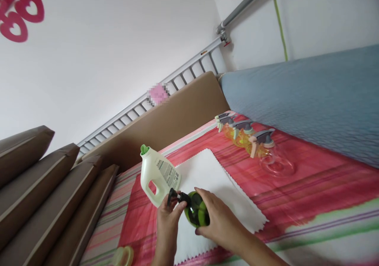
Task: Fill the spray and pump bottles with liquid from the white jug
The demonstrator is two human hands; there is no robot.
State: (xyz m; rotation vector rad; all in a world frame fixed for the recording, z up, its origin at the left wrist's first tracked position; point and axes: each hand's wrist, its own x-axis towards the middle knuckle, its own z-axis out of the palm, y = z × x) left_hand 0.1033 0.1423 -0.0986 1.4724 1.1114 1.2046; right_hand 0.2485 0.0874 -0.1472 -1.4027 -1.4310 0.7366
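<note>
Right hand [217, 218] gripping green spray bottle [197, 209]; left hand [168, 218] pinching its black trigger head [177, 197], over white cloth [216, 183]; white jug [157, 174] standing just beside

white jug [158, 175] just beyond hands, white cloth [219, 183] bare rightward

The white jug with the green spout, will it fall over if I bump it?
Probably easily. The white jug stands tall and narrow on a soft striped bedcover, so it may tip. Its spout looks uncapped, so liquid could spill. The handle should make lifting easy.
</note>
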